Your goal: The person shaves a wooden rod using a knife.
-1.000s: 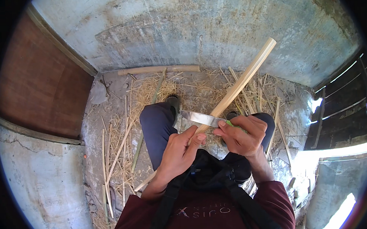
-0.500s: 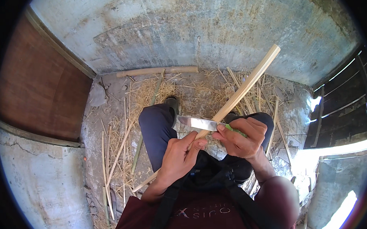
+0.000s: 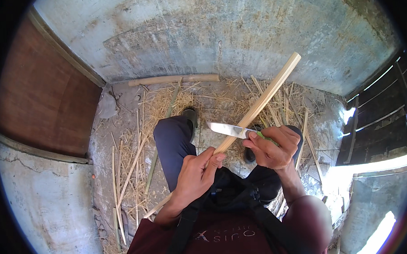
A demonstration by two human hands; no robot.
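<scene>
A long pale wooden stick [image 3: 269, 91] with whittled sides slants from the lower left up to the far right. My left hand [image 3: 197, 173] grips it near its lower part, thumb along the top, and its near end shows past my wrist. In my right hand [image 3: 277, 147] is a knife [image 3: 227, 129], my fingers wrapped round its green handle. The blade lies across the stick, a little beyond my left hand, its tip toward the left. Whether the edge bites into the wood cannot be told.
Shavings [image 3: 166, 97] and several long strips [image 3: 139, 163] litter the floor around my feet. A bamboo pole [image 3: 175, 79] lies along the foot of the stained wall [image 3: 218, 32]. On the left is a brown door panel [image 3: 45, 87]; dark slats [image 3: 373, 116] stand on the right.
My right hand and the knife have moved slightly right and farther along the stick, away from my left hand. The stick's far end has swung a little left.
</scene>
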